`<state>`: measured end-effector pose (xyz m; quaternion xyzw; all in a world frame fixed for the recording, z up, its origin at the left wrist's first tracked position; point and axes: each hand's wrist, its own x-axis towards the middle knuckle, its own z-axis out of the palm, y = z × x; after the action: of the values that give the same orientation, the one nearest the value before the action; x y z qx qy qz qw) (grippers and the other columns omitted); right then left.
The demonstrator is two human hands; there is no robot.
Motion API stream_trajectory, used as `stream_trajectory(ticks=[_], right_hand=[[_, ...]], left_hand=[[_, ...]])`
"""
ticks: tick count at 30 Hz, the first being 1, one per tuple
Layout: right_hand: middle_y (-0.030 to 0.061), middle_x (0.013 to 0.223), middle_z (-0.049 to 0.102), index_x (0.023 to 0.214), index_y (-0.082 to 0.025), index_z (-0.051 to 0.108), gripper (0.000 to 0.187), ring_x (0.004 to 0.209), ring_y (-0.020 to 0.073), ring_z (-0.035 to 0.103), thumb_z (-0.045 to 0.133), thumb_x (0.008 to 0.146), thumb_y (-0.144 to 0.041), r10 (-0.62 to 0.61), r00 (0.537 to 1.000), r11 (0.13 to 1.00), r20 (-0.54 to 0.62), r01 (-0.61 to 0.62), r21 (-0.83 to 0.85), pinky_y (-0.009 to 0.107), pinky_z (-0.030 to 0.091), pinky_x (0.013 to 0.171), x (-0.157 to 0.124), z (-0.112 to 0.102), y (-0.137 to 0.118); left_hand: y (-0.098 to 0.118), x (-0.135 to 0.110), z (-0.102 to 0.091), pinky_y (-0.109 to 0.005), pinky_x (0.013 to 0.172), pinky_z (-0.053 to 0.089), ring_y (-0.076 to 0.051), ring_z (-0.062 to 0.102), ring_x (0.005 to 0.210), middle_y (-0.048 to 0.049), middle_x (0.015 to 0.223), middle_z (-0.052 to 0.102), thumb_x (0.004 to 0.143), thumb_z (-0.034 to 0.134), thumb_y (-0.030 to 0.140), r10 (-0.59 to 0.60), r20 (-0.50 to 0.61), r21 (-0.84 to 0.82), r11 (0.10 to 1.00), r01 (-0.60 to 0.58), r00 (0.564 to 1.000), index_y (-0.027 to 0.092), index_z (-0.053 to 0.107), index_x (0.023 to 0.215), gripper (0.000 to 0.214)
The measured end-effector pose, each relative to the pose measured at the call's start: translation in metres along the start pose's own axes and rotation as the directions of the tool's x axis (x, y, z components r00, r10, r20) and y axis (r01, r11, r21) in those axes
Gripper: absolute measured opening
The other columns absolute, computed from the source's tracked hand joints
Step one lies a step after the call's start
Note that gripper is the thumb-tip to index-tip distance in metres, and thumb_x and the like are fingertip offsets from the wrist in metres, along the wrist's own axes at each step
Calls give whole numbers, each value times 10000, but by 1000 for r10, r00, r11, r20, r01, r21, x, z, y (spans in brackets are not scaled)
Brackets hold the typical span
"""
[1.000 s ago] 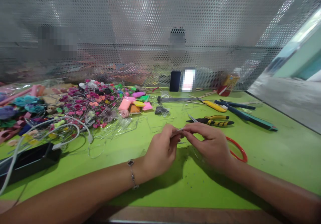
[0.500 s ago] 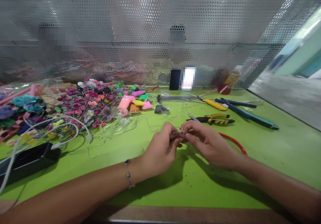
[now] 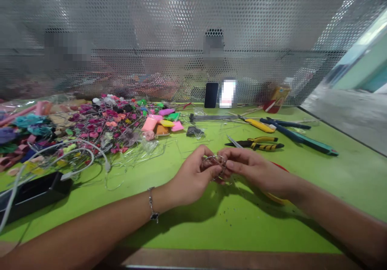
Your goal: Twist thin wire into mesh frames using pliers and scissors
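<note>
I log one thin wire loop [image 3: 214, 163], lying crosswise and pinched between the fingertips of my left hand [image 3: 192, 177] and right hand [image 3: 256, 171], with black-and-yellow pliers [image 3: 254, 145] just beyond the right hand.

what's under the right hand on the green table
A red curve and a yellow curve show beside the right hand on the tabletop; the hand covers anything between them.
</note>
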<state>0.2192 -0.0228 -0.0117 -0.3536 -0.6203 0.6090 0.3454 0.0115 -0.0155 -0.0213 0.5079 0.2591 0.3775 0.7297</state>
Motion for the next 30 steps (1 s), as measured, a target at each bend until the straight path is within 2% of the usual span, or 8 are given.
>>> stream_trajectory(ticks=[2, 5, 11, 15, 19, 23, 26, 30], right_hand=[[42, 951, 702, 952, -215, 692, 148, 858, 186, 674, 698, 963, -363, -127, 986, 954, -112, 91, -285, 340, 572, 804, 1, -1, -3], [45, 912, 751, 913, -219, 715, 73, 810, 188, 695, 695, 939, -285, -333, 934, 736, -125, 175, -653, 311, 565, 734, 1, 0, -5], [59, 869, 798, 933, -204, 747, 187, 758, 199, 733, 592, 999, -285, -448, 894, 420, -21, 189, -888, 324, 554, 694, -2, 6, -8], [76, 994, 828, 1050, -223, 780, 276, 788, 223, 755, 531, 1020, -340, -361, 918, 359, -165, -26, -933, 374, 571, 710, -7, -31, -26], [103, 977, 819, 1074, -242, 791, 323, 762, 285, 749, 544, 990, -433, -111, 955, 140, -277, -261, -955, 452, 579, 654, -20, -96, -30], [177, 1445, 675, 1365, -189, 708, 571, 1281, 389, 653, 626, 800, -208, -24, 985, 8, -173, -173, -985, 584, 548, 1028, -20, -142, -7], [200, 1567, 569, 1475, -122, 622, 719, 1433, 382, 541, 609, 758, -172, 85, 979, 64, -187, -193, -979, 552, 466, 1160, -11, -155, 6], [171, 1473, 652, 1459, -141, 626, 674, 1284, 346, 647, 615, 798, -267, 192, 959, 127, -210, -236, -963, 477, 522, 1061, -3, -155, 4]], left_hand=[[-3, 2, -2, -376, 785, 593, -180, 718, 776, -5, 827, 716, 844, 855, 411, 5, -38, 11, 1000, -4, 999, 214, 487, 929, 427], [-9, 3, -4, -398, 800, 581, -188, 706, 781, -11, 825, 714, 869, 827, 419, 4, -55, 47, 999, -1, 999, 219, 503, 963, 391], [-15, 0, -3, -339, 772, 543, -172, 681, 823, -26, 875, 701, 956, 713, 327, 58, -61, 225, 973, -43, 996, 209, 510, 969, 234], [-14, 5, -4, -329, 711, 564, -195, 735, 840, -77, 965, 742, 950, 706, 290, -11, -133, 134, 991, 29, 991, 206, 496, 970, 227], [-13, 12, -9, -294, 638, 560, -189, 746, 784, -100, 945, 751, 918, 741, 252, -66, -226, 83, 993, 87, 972, 178, 555, 981, 210], [-10, 14, -11, -294, 651, 572, -193, 756, 781, -118, 946, 761, 895, 772, 256, -87, -240, 66, 992, 105, 967, 152, 607, 932, 199], [-6, 13, -10, -294, 670, 580, -184, 758, 770, -119, 944, 771, 899, 754, 211, -100, -247, 62, 991, 118, 964, 146, 612, 912, 157], [-3, 12, -8, -277, 661, 581, -175, 762, 761, -116, 933, 776, 913, 699, 140, -122, -262, 47, 989, 139, 957, 140, 607, 907, 92]])
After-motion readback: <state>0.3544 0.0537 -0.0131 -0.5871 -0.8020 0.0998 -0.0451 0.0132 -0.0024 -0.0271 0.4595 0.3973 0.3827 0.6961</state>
